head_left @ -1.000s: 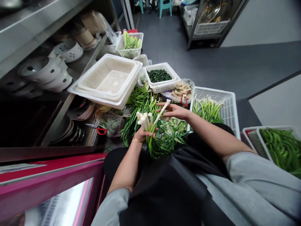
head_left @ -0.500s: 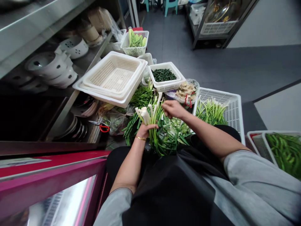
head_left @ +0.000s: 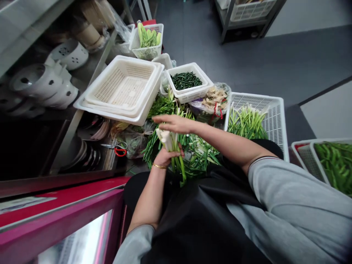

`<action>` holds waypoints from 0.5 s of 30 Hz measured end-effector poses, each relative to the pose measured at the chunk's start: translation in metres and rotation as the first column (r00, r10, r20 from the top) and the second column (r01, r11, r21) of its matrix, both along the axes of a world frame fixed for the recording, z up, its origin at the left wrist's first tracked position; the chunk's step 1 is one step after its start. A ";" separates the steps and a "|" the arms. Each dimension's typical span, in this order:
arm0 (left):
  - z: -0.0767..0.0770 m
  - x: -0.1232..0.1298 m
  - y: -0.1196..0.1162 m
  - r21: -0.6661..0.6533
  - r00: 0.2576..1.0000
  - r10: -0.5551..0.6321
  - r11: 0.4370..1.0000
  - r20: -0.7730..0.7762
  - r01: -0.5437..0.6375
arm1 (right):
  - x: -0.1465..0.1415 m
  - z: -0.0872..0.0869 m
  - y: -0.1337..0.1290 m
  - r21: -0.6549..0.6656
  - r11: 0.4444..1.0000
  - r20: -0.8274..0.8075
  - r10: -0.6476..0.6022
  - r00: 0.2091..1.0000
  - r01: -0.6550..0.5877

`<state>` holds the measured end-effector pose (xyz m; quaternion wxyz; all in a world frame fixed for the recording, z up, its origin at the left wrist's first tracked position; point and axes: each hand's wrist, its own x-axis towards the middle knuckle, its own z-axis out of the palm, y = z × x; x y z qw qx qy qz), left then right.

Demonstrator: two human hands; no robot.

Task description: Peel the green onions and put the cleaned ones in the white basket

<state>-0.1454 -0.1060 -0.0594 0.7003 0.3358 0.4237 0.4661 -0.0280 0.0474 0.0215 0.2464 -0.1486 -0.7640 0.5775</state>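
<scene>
A bunch of green onions (head_left: 166,138), white ends upward, is gripped by my left hand (head_left: 165,157) above my lap. My right hand (head_left: 173,123) lies flat over the white ends with its fingers stretched out, hiding part of them; whether it touches them I cannot tell. Loose greens and trimmings (head_left: 203,150) are heaped just right of the bunch. Beyond it lie more leafy greens (head_left: 162,106). Further right, a white basket (head_left: 276,110) holds trimmed green onions (head_left: 247,123).
Stacked white baskets (head_left: 123,88) stand at the left, near red-handled scissors (head_left: 120,149). Dark green peppers (head_left: 185,80) fill a smaller basket beside a bagged pale root-like bundle (head_left: 216,101). A metal shelf (head_left: 107,51) runs along the left; a basket of long green peppers (head_left: 334,163) is at the right.
My right hand has moved left, from beside the bunch to over its white ends, and its curled fingers have straightened. The left hand keeps its grip. The view has tilted down slightly.
</scene>
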 end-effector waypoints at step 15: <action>0.112 0.013 0.027 0.505 0.863 0.505 0.736 0.035 -0.451 | 0.015 -0.026 -0.052 0.040 0.998 0.190 0.031 0.981 -0.039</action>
